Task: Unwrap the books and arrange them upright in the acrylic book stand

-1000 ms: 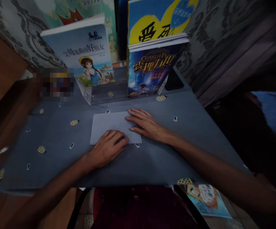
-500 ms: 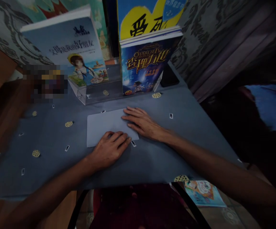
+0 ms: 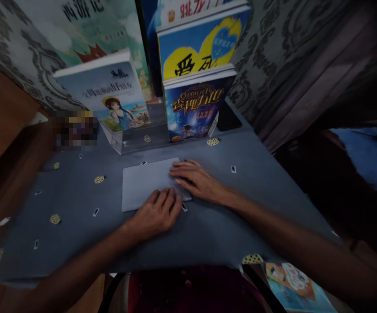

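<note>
A pale, flat rectangular piece of what looks like folded paper (image 3: 145, 184) lies on the patterned tablecloth (image 3: 126, 248) in the head view. My left hand (image 3: 158, 213) rests on its near edge, palm down, with the fingers somewhat bent and the fingertips on the surface. Across the right end of the paper lies my right hand (image 3: 199, 180), its fingers stretched out and pointing left. Neither hand grasps the paper; both press on it from above. The thumb of my left hand is mostly hidden.
Beyond the paper, books (image 3: 195, 108) stand in a clear acrylic holder (image 3: 119, 143), with another book (image 3: 119, 95) at its left. A dark phone (image 3: 229, 121) lies at the back right. A white cable (image 3: 4, 221) shows at the left edge, and a booklet (image 3: 292, 282) is below the table's front edge.
The view has tilted up, so everything sits lower and more of the books shows. My left fingers are more bent, and the right hand has shifted slightly along the paper.
</note>
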Motion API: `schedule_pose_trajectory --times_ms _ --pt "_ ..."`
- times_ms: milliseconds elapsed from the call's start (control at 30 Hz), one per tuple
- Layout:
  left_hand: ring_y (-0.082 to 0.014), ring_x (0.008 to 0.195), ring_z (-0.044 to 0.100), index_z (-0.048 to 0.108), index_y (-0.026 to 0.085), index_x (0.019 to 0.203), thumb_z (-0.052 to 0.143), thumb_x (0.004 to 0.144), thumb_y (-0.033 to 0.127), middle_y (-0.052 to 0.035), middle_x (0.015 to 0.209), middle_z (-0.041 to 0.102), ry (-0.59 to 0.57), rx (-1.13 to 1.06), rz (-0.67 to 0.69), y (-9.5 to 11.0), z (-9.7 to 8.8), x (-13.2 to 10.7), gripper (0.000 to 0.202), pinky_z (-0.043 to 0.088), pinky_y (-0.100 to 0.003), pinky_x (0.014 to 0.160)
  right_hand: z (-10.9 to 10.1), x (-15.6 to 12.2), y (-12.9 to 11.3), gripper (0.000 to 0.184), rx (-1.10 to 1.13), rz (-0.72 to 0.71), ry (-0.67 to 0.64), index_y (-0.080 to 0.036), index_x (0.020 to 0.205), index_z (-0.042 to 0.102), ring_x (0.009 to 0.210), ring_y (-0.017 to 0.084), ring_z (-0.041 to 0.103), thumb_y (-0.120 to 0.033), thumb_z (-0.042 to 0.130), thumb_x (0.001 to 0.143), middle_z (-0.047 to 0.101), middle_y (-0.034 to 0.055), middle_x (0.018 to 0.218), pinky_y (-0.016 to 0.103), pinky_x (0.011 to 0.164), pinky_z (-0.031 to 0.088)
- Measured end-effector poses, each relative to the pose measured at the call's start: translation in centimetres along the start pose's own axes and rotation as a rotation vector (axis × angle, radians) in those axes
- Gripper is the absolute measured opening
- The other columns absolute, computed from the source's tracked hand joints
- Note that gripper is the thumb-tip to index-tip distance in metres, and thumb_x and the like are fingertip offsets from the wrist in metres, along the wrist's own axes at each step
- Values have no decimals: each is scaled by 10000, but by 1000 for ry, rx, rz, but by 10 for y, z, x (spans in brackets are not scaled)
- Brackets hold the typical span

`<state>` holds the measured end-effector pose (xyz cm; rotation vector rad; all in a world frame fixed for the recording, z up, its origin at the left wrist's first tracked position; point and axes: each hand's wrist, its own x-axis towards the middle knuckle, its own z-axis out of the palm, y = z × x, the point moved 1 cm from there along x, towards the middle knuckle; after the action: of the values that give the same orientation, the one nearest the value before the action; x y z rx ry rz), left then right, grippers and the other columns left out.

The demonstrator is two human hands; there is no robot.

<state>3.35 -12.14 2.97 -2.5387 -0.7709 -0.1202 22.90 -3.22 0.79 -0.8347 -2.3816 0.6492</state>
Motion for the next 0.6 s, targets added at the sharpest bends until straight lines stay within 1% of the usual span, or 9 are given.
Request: schedule_pose_trajectory --times_ms 67,133,200,300,367,433,467,533,600 --pt "-266 1066 667 567 57 1255 378 989 116 -195 1162 707 20 20 3 0 0 1 331 507 -381 886 -3 1 -4 328 55 -8 0 -205 1218 686 1262 258 596 -335 458 1022 732 107 1207 543 1140 342" --pt "-253 1020 673 556 50 1259 370 990 116 -197 1130 711 28 29 11 -2 1 2 333 513 -367 863 -6 1 -6 357 107 -10 -11 -206 1186 705 1195 250 635 -393 442 1032 744 109 1170 530 1136 344" --pt "-227 942 675 549 53 1257 362 995 121 -182 1075 715 29 20 12 -6 1 4 329 518 -346 827 -9 2 -4 400 156 -14 -33 -205 1158 720 1156 252 652 -476 464 1015 744 116 1156 530 1137 337" --pt "-176 809 653 552 79 1227 367 1001 129 -126 972 708 17 -16 -10 -14 -1 7 297 518 -284 737 -12 3 3 504 217 -11 -78 -206 1139 732 1178 281 640 -627 576 910 735 128 1167 547 1144 319" --pt "-165 773 639 540 78 1239 372 1005 130 -101 923 694 2 -24 -25 -19 -3 10 293 509 -258 679 -14 5 8 573 253 2 -118 -218 1127 741 1206 295 626 -692 653 815 730 125 1185 544 1152 308" --pt "-169 757 632 521 54 1261 378 1005 128 -88 880 679 9 -18 -36 -22 -5 12 303 503 -254 637 -16 6 11 586 280 3 -166 -236 1108 753 1229 300 611 -700 708 755 735 111 1179 535 1166 288" --pt "-172 750 631 515 42 1267 383 1003 125 -82 860 672 20 -14 -42 -23 -6 13 306 500 -255 621 -17 6 11 560 287 -4 -191 -243 1096 760 1239 299 605 -685 720 755 743 102 1161 531 1173 276" --pt "-177 749 632 510 36 1272 390 999 119 -76 847 664 28 -16 -54 -25 -7 14 309 500 -257 612 -16 6 12 462 291 -16 -218 -255 1076 772 1249 290 597 -630 698 817 760 87 1114 524 1180 259" --pt "-179 766 634 500 44 1292 387 1000 117 -77 863 664 4 -32 -59 -25 -7 14 322 509 -259 632 -13 6 13 386 297 -17 -209 -266 1071 780 1239 275 604 -579 647 886 772 78 1084 507 1175 266"
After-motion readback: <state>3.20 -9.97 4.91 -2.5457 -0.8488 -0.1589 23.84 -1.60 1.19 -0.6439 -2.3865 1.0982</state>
